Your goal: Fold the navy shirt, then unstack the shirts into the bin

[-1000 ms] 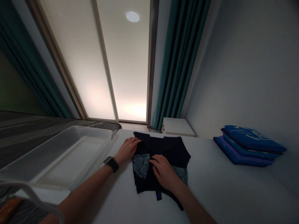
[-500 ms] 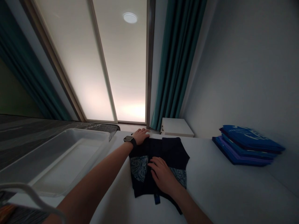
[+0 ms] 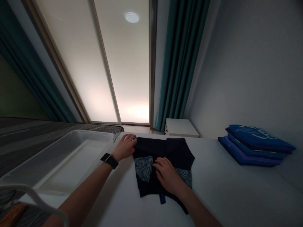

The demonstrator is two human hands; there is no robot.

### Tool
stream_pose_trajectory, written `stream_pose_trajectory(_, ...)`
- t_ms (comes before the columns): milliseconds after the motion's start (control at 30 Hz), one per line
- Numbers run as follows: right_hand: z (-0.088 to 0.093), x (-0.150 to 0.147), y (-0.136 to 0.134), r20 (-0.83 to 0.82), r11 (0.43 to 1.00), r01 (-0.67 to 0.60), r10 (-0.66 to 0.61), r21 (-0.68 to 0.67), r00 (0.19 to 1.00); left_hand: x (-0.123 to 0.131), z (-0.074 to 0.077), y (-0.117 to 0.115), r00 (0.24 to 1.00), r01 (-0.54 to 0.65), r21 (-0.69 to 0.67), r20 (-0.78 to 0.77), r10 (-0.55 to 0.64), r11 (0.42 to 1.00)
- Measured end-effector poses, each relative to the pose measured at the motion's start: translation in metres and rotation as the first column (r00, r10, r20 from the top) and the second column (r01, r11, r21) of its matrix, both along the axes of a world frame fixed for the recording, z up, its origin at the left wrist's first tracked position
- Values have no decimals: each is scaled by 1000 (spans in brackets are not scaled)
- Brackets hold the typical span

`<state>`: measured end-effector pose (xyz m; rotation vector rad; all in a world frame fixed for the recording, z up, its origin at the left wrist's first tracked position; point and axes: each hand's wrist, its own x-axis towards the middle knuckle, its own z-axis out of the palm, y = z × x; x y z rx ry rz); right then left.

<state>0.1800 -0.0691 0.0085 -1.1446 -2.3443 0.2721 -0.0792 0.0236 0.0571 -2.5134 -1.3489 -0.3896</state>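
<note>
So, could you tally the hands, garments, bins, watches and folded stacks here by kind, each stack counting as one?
Bare left hand and right hand: 2
Dark navy cloth garment with paisley patches: 1
Translucent rectangular plastic bin: 1
Black square-faced watch: 1
Blue-and-purple folded cloth stack: 1
Total: 6

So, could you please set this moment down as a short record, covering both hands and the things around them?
Garment: dark garment with paisley patches, lying on a white table
Left hand: left hand at the garment's far left corner; whether it pinches the cloth is unclear
Right hand: right hand resting on the garment's middle, fingers spread
Left wrist: dark-banded watch
Left side: translucent plastic bin
Right side: stack of folded blue and purple cloth
</note>
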Motion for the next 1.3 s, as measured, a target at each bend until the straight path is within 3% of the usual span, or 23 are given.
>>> stream_pose_trajectory(200,-1,0,0,6,1000,8,-8,-26,1000,-24,-41,-28,987,-102,-57,115,108,993)
stream_pose_trajectory(333,0,1,0,8,999,10,-10,-45,1000,-31,-42,-29,963,-136,-68,225,148,988)
stream_pose_trajectory(433,0,0,0,4,999,9,-9,-47,1000,-18,-39,-31,978,-34,-26,205,38,999)
stream_pose_trajectory(533,0,0,0,5,1000,10,-10,-28,1000,1,-45,-33,993,52,-40,109,-47,998)
stream_pose_trajectory(767,0,-1,0,21,1000,21,-21,-21,1000,6,-69,-34,994,-69,-110,80,78,992)
stream_pose_trajectory(1067,1,6,6,-68,999,30,-28,19,997,2,-70,-34,992,-70,-112,95,81,991)
stream_pose_trajectory(1300,4,61,40,-188,941,329,-310,80,932,6,-60,-37,980,-39,-83,189,54,996)
